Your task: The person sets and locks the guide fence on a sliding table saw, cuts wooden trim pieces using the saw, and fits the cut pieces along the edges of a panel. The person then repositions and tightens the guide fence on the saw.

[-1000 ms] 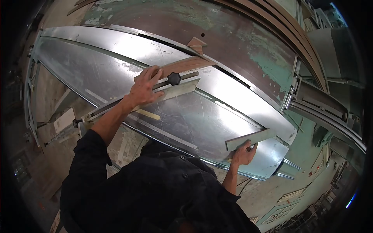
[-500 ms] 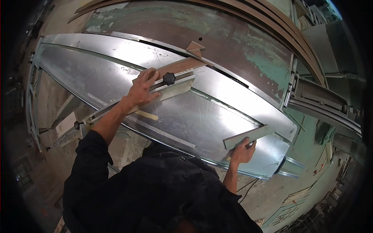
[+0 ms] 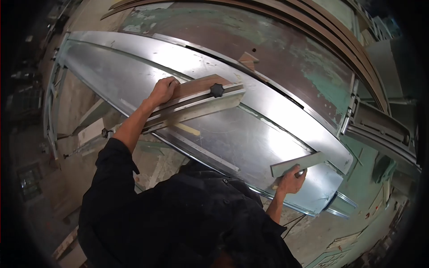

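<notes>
A long, shiny silver metal table (image 3: 237, 138) fills most of the view, and past it lies a worn brown tabletop patched with green (image 3: 232, 35); long, thin, brown boards (image 3: 357, 56) run along the far side. On the table sits a black, lobed knob (image 3: 217, 90), mounted on a slanting silver metal fence (image 3: 192, 106).

The reddish-brown, flat wooden piece with an angled end (image 3: 196, 85) lies along the fence's far side, mostly to the left of the knob, its angled end just beyond it. The left hand (image 3: 164, 90) is at the blunt end, left of the knob, fingers folded over; whether they pinch the wood or only press against it, I cannot tell. To the knob's right and nearer the body, the right hand (image 3: 292, 179) is curled around a small shiny part (image 3: 301, 172) beside a pale grey-green, narrow board (image 3: 297, 164).

Nearer the body than the knob lie a short yellow strip (image 3: 187, 129) and a thin metal strip (image 3: 205, 153). Beyond the knob is a small brown wooden offcut (image 3: 248, 62).

The wooden piece should be stiff and fairly light, and likely to skate on the smooth metal. Its angled corner looks the part most apt to chip, so the blunt end left of the knob seems the better hold, with the fence backing its long edge.
</notes>
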The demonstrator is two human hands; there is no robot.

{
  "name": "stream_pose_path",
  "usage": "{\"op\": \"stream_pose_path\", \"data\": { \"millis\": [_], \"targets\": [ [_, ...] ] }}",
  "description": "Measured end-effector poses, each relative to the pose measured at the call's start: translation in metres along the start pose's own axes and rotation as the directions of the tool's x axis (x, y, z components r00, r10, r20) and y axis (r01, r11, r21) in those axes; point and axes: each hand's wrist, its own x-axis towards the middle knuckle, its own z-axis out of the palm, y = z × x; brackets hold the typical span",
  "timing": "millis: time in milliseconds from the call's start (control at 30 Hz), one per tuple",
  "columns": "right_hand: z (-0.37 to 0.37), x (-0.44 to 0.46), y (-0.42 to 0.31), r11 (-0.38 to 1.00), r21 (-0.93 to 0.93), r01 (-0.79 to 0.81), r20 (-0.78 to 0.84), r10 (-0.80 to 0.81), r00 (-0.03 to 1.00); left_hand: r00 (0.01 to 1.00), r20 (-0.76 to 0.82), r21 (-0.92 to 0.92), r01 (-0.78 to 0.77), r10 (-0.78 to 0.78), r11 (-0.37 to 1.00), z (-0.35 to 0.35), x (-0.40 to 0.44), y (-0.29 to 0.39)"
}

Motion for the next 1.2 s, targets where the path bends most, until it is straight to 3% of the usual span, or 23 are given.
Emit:
{"op": "stream_pose_path", "data": {
  "millis": [67, 167, 233, 267, 300, 333, 367, 433, 500, 567, 600, 633, 700, 800, 867, 1000, 1067, 1133, 1200],
  "targets": [
    [0.002, 0.003, 0.001, 0.997, -0.031, 0.077, -0.052, -0.078, 0.996, 0.999, -0.045, 0.017, 0.009, -0.008, 1.000, -0.023, -0.014, 0.000],
    [-0.006, 0.003, -0.009, 0.998, -0.022, 0.062, 0.009, -0.062, 0.998, 0.975, -0.213, -0.103, 0.047, -0.068, 0.994, -0.056, -0.053, 0.008],
    [-0.011, 0.000, -0.013, 0.999, -0.053, -0.002, 0.001, 0.002, 1.000, 0.943, -0.331, 0.002, -0.027, 0.026, 1.000, -0.063, -0.078, 0.017],
    [0.002, 0.007, 0.003, 0.999, 0.043, 0.014, -0.020, -0.013, 1.000, 0.941, -0.339, 0.041, -0.001, 0.015, 0.999, -0.061, -0.090, 0.034],
    [0.007, 0.009, 0.019, 0.993, 0.027, 0.116, -0.085, -0.113, 0.990, 0.927, -0.364, 0.031, -0.087, 0.092, 0.996, -0.048, -0.100, 0.045],
    [0.012, 0.015, 0.023, 0.970, -0.064, 0.234, -0.136, -0.241, 0.961, 0.973, -0.232, -0.113, -0.026, -0.001, 0.993, -0.044, -0.104, 0.070],
    [0.009, 0.018, 0.025, 0.983, -0.121, 0.139, -0.136, -0.155, 0.979, 0.994, -0.100, -0.172, 0.020, -0.038, 0.985, -0.023, -0.117, 0.075],
    [0.005, 0.022, 0.011, 0.983, -0.102, 0.154, -0.139, -0.168, 0.976, 0.999, 0.034, -0.295, 0.019, -0.009, 0.955, 0.026, -0.127, 0.096],
    [0.005, 0.022, -0.008, 0.982, -0.090, 0.163, -0.160, -0.176, 0.971, 0.969, -0.076, -0.156, -0.245, 0.235, 0.957, 0.077, -0.121, 0.110],
    [0.015, 0.026, -0.039, 0.985, -0.059, 0.163, -0.129, -0.169, 0.977, 0.964, -0.114, -0.160, -0.257, 0.241, 0.953, 0.106, -0.089, 0.120],
    [0.012, 0.030, 0.027, 0.987, 0.012, 0.160, -0.154, -0.156, 0.976, 0.945, -0.157, -0.114, -0.305, 0.286, 0.945, 0.151, -0.129, 0.152],
    [0.015, 0.031, 0.027, 0.981, 0.019, 0.191, -0.180, -0.185, 0.966, 0.956, -0.146, -0.157, -0.276, 0.254, 0.948, 0.157, -0.123, 0.165],
    [0.020, 0.030, 0.027, 0.972, 0.039, 0.230, -0.210, -0.217, 0.953, 0.963, -0.150, -0.191, -0.252, 0.226, 0.949, 0.165, -0.115, 0.179],
    [0.022, 0.031, 0.020, 0.983, 0.079, 0.166, -0.178, -0.150, 0.973, 0.939, -0.101, -0.064, -0.337, 0.330, 0.939, 0.167, -0.106, 0.191],
    [0.024, 0.031, 0.022, 0.979, 0.037, 0.198, -0.185, -0.188, 0.965, 0.952, -0.019, -0.066, -0.305, 0.304, 0.950, 0.160, -0.110, 0.199],
    [0.023, 0.029, 0.015, 0.988, 0.047, 0.147, -0.105, -0.141, 0.984, 0.946, -0.024, -0.086, -0.324, 0.323, 0.942, 0.164, -0.113, 0.188],
    [0.024, 0.031, 0.008, 0.992, -0.034, 0.118, -0.100, -0.121, 0.988, 0.927, -0.034, -0.115, -0.375, 0.374, 0.920, 0.163, -0.110, 0.184],
    [0.010, 0.035, -0.005, 0.992, -0.050, 0.115, 0.001, -0.115, 0.993, 0.934, -0.044, -0.144, -0.358, 0.355, 0.923, 0.167, -0.110, 0.183],
    [-0.002, 0.039, -0.034, 0.973, -0.221, 0.061, 0.209, -0.014, 0.978, 0.924, -0.067, -0.182, -0.383, 0.377, 0.906, 0.175, -0.105, 0.181]
  ]
}}
